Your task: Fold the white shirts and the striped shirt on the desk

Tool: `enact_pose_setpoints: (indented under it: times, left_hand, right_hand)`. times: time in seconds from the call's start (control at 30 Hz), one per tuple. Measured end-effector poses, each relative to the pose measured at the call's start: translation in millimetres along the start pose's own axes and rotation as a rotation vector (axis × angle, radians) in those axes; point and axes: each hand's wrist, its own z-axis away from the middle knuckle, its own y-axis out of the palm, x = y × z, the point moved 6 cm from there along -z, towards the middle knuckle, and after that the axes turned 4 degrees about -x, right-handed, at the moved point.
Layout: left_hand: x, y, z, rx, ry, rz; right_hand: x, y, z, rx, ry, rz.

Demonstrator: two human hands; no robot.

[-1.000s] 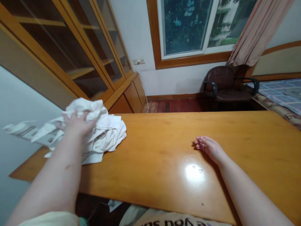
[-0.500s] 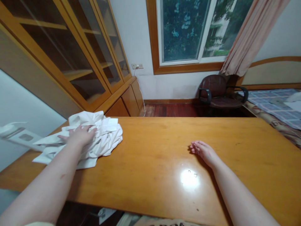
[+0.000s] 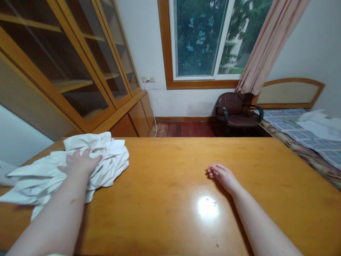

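A crumpled white cloth [image 3: 112, 161] lies in a loose heap on the left part of the wooden table [image 3: 160, 192], its folds spreading toward the left edge. My left hand [image 3: 81, 161] rests flat on top of it, fingers spread and pressing into the folds. On the bare wood right of the middle lies my right hand [image 3: 221, 176], resting on its side. Its fingers are loosely curled in, and nothing shows in them.
Beyond the table stand a glass-fronted cabinet [image 3: 80, 71] at left and a dark red armchair [image 3: 234, 110] under the window [image 3: 197, 39]. A bed [image 3: 293, 117] is at the right. A white object [image 3: 7, 172] is partly visible behind the cloth.
The camera view has shifted slightly. The cloth now reaches farther left and nearer to me, with my left hand still spread on it. My right hand keeps its place on the table.
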Motion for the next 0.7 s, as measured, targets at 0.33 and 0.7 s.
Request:
enact_pose_setpoints:
  times: [0.33,0.7]
  left_hand:
    - [-33.8,7.1,64.9,-0.059,-0.045,-0.166]
    - [-236.7,30.9,222.3,0.556,0.754,0.421]
  right_hand:
    - [0.7,-1.8,0.3,-0.007,-0.005,-0.016]
    - [-0.1,-1.4,1.3,-0.019,-0.041,0.084]
